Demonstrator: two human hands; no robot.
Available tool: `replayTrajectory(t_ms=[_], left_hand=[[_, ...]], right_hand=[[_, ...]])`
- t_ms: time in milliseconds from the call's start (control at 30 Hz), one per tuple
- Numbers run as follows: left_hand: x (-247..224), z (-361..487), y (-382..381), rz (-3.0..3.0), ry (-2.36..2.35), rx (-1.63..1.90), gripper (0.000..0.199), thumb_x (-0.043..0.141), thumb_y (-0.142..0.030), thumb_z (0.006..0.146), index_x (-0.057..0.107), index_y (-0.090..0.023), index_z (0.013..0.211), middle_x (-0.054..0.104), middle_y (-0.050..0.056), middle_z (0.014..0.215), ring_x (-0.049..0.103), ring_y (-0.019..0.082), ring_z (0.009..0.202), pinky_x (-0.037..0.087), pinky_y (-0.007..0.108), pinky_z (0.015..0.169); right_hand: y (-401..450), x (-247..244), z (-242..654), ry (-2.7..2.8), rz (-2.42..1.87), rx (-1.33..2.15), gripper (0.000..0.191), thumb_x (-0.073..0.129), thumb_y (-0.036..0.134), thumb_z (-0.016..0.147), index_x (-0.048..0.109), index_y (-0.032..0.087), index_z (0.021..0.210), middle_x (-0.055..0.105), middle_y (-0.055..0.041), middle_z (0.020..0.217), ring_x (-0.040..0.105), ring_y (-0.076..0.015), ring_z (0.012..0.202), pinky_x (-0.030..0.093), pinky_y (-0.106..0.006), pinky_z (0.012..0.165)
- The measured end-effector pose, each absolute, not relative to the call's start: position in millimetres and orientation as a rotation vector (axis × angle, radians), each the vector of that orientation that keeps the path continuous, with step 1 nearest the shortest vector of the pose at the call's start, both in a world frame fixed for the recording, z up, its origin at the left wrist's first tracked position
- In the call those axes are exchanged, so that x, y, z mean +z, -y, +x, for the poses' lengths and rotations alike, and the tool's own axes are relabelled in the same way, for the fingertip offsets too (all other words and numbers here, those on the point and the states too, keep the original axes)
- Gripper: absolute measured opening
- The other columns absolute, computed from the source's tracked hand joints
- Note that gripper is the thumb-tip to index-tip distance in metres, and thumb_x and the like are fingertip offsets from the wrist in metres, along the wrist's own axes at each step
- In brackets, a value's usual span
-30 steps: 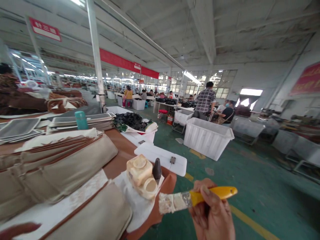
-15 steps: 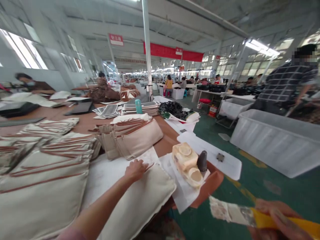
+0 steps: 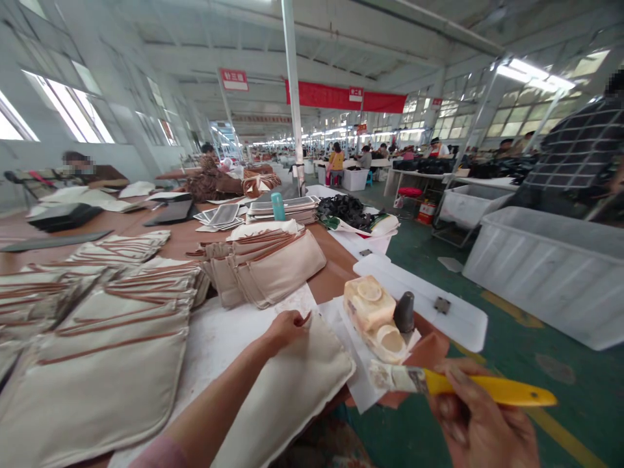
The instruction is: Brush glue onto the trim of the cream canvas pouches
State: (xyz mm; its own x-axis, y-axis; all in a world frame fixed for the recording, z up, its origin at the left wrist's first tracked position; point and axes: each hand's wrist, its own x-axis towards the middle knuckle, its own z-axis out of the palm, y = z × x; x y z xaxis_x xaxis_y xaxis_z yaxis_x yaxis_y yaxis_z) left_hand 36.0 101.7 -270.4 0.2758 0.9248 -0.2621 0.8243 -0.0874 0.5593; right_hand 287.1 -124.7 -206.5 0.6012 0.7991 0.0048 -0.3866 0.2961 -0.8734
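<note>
My left hand (image 3: 287, 329) pinches the brown-trimmed upper edge of a cream bag panel (image 3: 302, 374) lying at the table's near edge. In my right hand (image 3: 475, 413) is a paintbrush (image 3: 468, 388) with a yellow handle; its bristles, caked with whitish stuff, point left toward the panel. Just beyond the brush, a cut-open, glue-stained plastic bottle (image 3: 369, 305) lies on white paper, beside a dark cone-shaped piece (image 3: 404, 312). Left of my forearm, overlapping cream panels (image 3: 121, 370) with brown edging are spread out. A stack of similar beige pieces (image 3: 280, 270) sits farther back.
A teal bottle (image 3: 278, 207) stands by stacked grey-bordered panels (image 3: 287, 211). Right of the table are a white plastic lid (image 3: 424, 296) and a large white bin (image 3: 550, 273). A person in a checked shirt (image 3: 570, 149) is behind the bin; others work farther off.
My right hand has brought the paintbrush left and up, closer to the panel and cut bottle. My left hand stays at the panel's edge, its fingers now pinched higher. The view has shifted slightly.
</note>
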Motion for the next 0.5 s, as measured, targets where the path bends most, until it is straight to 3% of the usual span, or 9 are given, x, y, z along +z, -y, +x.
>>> replayTrajectory(t_ms=[133, 300, 500], left_hand=[[-244.1, 27.6, -71.6, 1.883, -1.322, 0.336, 0.020, 0.056, -0.035, 0.081, 0.062, -0.018, 0.088, 0.058, -0.003, 0.076, 0.054, 0.013, 0.070, 0.039, 0.021, 0.061], [-213.5, 25.6, -33.1, 1.805, -0.943, 0.608, 0.038, 0.061, -0.052, 0.086, 0.054, -0.016, 0.074, 0.044, -0.003, 0.074, 0.041, 0.011, 0.069, 0.033, 0.021, 0.060], [-187.5, 32.6, 1.7, 1.850, -0.872, 0.655, 0.033, 0.065, -0.038, 0.087, 0.054, -0.015, 0.067, 0.043, -0.002, 0.076, 0.042, 0.011, 0.070, 0.031, 0.022, 0.062]], right_hand=[[103.6, -194.6, 277.7, 0.496, -0.917, 0.782, 0.027, 0.085, 0.036, 0.077, 0.065, 0.017, 0.076, 0.050, 0.0012, 0.055, 0.038, -0.0073, 0.045, 0.031, -0.014, 0.038], [86.1, -178.9, 257.9, 0.561, -0.853, 0.799, 0.027, 0.083, 0.038, 0.081, 0.067, 0.017, 0.081, 0.050, 0.0008, 0.055, 0.041, -0.0078, 0.046, 0.031, -0.013, 0.040], [73.6, -184.7, 236.2, 0.810, -0.843, 0.709, 0.022, 0.072, 0.037, 0.091, 0.065, 0.018, 0.083, 0.048, 0.0030, 0.055, 0.043, -0.0101, 0.047, 0.033, -0.018, 0.042]])
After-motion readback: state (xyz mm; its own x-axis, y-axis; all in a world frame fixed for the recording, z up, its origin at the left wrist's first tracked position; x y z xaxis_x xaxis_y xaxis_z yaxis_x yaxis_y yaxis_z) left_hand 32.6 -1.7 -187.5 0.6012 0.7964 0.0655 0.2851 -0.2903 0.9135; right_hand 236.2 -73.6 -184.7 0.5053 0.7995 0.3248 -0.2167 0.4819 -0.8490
